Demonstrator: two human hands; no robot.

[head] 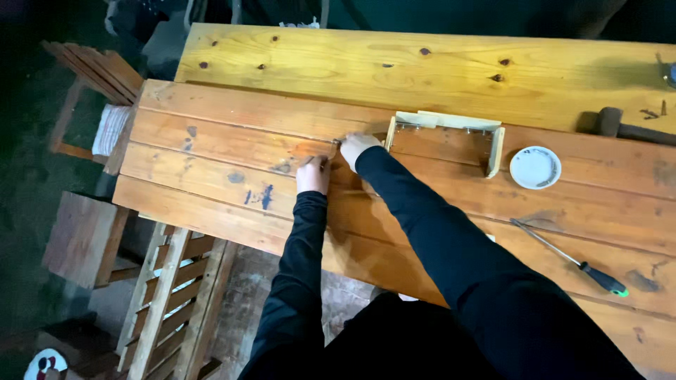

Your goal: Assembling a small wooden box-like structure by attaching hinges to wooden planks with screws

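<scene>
Wooden plank table [436, 70], slatted chairs [176, 295], dim floor [28, 211].

On the table [211, 141], the wooden frame [445, 137] lies left of the saucer [535, 167], screwdriver [569, 257] nearer the person

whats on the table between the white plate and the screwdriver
Nothing: in the head view, only bare wooden table planks lie between the small white plate and the screwdriver, with some dark stains on the wood.

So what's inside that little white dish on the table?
The white dish looks almost bare inside. A faint dark smudge lies along its lower right rim, too small to identify. It rests flat on the wooden table, so whatever is beneath it is covered.
</scene>
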